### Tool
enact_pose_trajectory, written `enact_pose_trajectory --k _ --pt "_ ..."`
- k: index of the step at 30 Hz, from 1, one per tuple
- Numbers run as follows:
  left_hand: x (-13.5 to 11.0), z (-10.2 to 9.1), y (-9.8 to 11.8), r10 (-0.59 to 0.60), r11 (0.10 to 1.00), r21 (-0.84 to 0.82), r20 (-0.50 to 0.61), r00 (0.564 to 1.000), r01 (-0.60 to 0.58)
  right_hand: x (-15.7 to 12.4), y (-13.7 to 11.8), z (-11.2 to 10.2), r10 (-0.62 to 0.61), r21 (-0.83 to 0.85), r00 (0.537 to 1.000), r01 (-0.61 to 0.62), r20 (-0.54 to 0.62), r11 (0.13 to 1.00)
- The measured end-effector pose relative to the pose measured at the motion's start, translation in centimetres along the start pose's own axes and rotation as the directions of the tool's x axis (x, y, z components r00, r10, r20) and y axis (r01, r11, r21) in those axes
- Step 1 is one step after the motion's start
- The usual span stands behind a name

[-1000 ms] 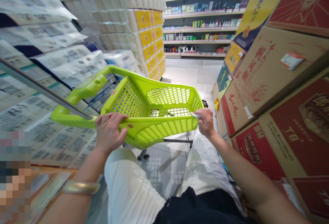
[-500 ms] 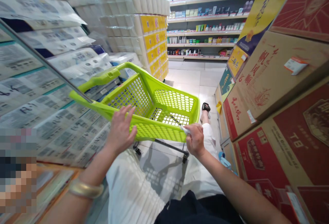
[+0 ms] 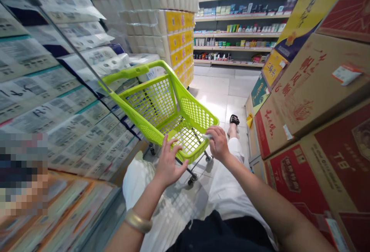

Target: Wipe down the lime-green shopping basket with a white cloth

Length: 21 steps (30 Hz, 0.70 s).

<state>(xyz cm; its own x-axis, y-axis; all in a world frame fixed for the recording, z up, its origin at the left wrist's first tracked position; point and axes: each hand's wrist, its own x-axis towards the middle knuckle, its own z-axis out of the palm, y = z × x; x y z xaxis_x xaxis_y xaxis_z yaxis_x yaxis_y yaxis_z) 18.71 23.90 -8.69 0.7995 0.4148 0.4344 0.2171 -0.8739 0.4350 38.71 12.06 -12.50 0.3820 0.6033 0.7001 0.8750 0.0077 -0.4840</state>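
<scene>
A lime-green plastic shopping cart (image 3: pixel 162 101) stands on the tiled aisle floor in front of me, its basket holding nothing. My left hand (image 3: pixel 169 161) rests on the near rim of the basket with its fingers spread. My right hand (image 3: pixel 217 143) grips the near right corner of the cart's rim, with a small white scrap pinched under the fingers. A gold bangle (image 3: pixel 138 221) sits on my left wrist. My white-trousered legs show below, one foot in a black sandal (image 3: pixel 234 120) stretched out to the right of the cart.
Stacked packs of tissue paper (image 3: pixel 66 94) line the left side. Large red and brown cartons (image 3: pixel 312 101) are stacked close on the right. A tall pile of toilet-roll packs (image 3: pixel 170 24) stands ahead on the left. Product shelves (image 3: pixel 239 24) cross the far end of the tiled floor (image 3: pixel 219 90).
The cart has swung round to the left and moved away and lower, its handle now on the far side. My left hand has let go its grip and opened on the rim; the right hand kept hold.
</scene>
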Motion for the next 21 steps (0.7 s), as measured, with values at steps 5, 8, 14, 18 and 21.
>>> enact_pose_trajectory --k 5,8,14,18,21 --pt "0.4 0.0 -0.6 0.008 1.0 0.004 -0.002 1.0 -0.008 -1.5 -4.6 2.2 -0.193 0.117 0.968 0.175 0.159 0.978" --pt "0.5 0.2 -0.8 0.017 1.0 0.004 -0.024 1.0 -0.017 -1.1 -3.6 1.6 -0.302 0.087 0.931 0.291 0.202 0.953" --pt "0.8 0.6 -0.6 0.017 1.0 -0.013 -0.031 0.999 -0.018 0.8 1.6 -0.2 -0.04 -0.074 0.999 0.038 -0.017 0.997" --pt "0.8 1.0 -0.4 -0.005 1.0 -0.017 -0.051 0.999 0.004 -1.5 -1.3 1.6 0.01 0.014 0.999 -0.01 -0.048 1.0" --pt "0.5 1.0 -0.6 0.01 1.0 0.003 -0.053 0.999 -0.01 -3.1 -3.8 2.6 -0.059 0.036 0.998 0.057 0.036 0.998"
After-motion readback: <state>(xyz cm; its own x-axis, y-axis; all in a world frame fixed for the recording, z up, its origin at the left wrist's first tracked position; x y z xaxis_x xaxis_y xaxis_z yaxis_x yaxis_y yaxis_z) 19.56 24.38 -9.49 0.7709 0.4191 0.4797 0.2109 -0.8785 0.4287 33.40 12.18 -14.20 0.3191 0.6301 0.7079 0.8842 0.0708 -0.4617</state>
